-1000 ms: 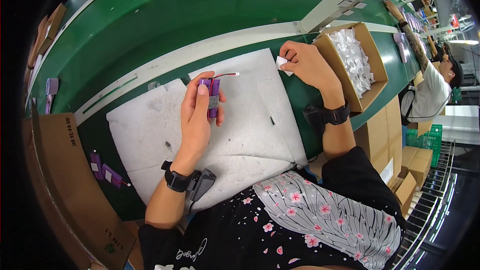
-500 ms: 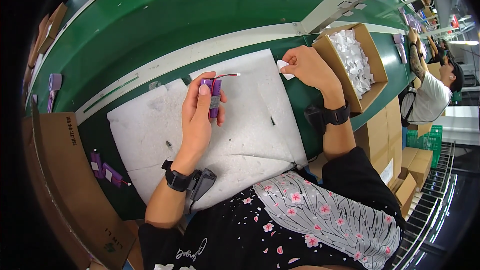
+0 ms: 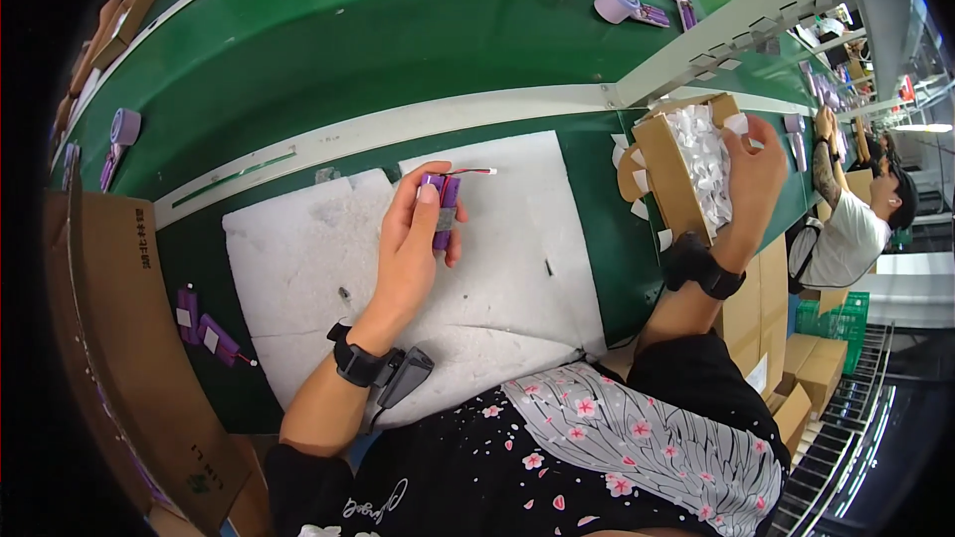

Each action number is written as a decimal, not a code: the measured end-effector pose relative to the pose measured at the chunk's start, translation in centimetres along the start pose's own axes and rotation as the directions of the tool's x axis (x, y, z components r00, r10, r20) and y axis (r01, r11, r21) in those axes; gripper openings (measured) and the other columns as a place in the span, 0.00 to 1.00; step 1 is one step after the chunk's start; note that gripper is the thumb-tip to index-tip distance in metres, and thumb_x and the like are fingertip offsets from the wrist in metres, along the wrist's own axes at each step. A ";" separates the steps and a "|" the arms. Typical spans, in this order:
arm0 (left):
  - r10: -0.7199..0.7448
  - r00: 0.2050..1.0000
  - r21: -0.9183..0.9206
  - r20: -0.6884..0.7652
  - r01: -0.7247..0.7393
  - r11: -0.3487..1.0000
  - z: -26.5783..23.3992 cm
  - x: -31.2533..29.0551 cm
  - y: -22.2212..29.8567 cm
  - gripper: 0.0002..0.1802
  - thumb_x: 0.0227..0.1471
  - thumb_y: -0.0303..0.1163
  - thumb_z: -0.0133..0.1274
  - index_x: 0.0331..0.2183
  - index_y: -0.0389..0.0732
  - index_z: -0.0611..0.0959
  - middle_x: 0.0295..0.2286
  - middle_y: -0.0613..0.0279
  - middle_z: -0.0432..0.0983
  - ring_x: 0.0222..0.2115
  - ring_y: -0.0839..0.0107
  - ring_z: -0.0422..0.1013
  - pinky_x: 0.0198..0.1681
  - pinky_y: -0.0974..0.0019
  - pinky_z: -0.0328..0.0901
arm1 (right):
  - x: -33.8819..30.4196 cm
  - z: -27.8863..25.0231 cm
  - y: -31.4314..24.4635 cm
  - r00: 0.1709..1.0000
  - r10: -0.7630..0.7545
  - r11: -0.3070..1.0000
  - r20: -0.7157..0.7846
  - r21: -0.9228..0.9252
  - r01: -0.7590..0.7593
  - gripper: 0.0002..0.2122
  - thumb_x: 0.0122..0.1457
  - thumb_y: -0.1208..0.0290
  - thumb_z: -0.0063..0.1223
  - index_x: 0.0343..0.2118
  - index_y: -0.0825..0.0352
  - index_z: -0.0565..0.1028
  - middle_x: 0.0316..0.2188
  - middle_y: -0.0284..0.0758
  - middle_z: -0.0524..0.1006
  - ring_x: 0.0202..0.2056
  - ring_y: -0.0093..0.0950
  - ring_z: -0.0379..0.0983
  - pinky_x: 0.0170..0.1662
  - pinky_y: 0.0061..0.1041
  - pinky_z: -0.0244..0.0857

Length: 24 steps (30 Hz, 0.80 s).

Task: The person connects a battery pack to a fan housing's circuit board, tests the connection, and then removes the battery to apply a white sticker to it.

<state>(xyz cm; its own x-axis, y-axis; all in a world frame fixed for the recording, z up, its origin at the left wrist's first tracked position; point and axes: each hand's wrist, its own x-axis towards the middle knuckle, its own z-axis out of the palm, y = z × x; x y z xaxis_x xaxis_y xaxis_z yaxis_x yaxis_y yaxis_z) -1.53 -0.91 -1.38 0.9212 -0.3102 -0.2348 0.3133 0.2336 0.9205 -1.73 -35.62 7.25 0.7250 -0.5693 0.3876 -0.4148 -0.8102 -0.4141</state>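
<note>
In my left hand [image 3: 410, 229] is a purple battery pack [image 3: 445, 201] with a grey band around it. My thumb lies over its top, and a thin red and black lead [image 3: 473, 171] with a white connector sticks out to the right. My right hand [image 3: 753, 174] is at the right side of an open cardboard box [image 3: 665, 174] full of small white paper pieces [image 3: 704, 164]. Its thumb and finger pinch one white piece [image 3: 736, 123] above the box's far right corner. Under my left hand lies a white foam sheet [image 3: 517, 268].
Two purple packs [image 3: 217, 338] with white labels lie left of the foam. A large cardboard box [image 3: 149, 338] stands at the left edge. Rolls of lilac tape [image 3: 617, 3] sit on the green bench [image 3: 398, 40] beyond a white rail. A co-worker [image 3: 860, 209] works at the right.
My right hand has moved right, from beside the foam's edge across to the far side of the box of paper pieces. My left hand keeps holding the battery pack. The view has shifted slightly.
</note>
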 end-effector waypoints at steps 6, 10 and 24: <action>-0.008 1.000 -0.063 -0.029 0.006 0.998 -0.2 0.4 0.4 0.23 0.64 0.49 0.34 0.52 0.44 0.68 0.27 0.61 0.71 0.15 0.79 0.63 0.16 0.75 0.59 | -4.4 3.5 -6.5 0.945 -0.260 0.870 0.199 0.473 0.140 0.12 0.51 0.73 0.62 0.38 0.68 0.76 0.27 0.34 0.76 0.25 0.17 0.69 0.29 0.20 0.64; -0.073 0.997 -0.140 -0.032 0.068 0.988 -0.2 0.6 0.0 0.24 0.64 0.49 0.34 0.51 0.42 0.68 0.25 0.60 0.71 0.12 0.77 0.62 0.13 0.74 0.58 | -7.9 6.6 -8.9 0.542 -0.681 0.695 0.493 0.668 0.265 0.10 0.51 0.77 0.61 0.37 0.68 0.75 0.24 0.34 0.74 0.23 0.16 0.67 0.26 0.19 0.62; -0.068 0.986 -0.020 0.152 0.072 0.997 1.6 0.2 0.0 0.24 0.64 0.50 0.34 0.48 0.41 0.68 0.24 0.58 0.75 0.14 0.77 0.66 0.17 0.74 0.61 | -9.2 8.7 -6.9 0.505 -0.739 0.590 0.445 0.790 0.168 0.13 0.49 0.72 0.62 0.37 0.68 0.75 0.24 0.33 0.75 0.18 0.22 0.66 0.23 0.20 0.60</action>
<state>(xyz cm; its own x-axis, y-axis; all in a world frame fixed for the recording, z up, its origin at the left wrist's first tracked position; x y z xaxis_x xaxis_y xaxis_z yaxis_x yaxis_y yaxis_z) -1.75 -2.44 -0.97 0.8521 -0.4618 -0.2463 0.3830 0.2293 0.8948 -0.70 -23.60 -0.64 0.9177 0.3736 0.1353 0.3111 -0.4638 -0.8295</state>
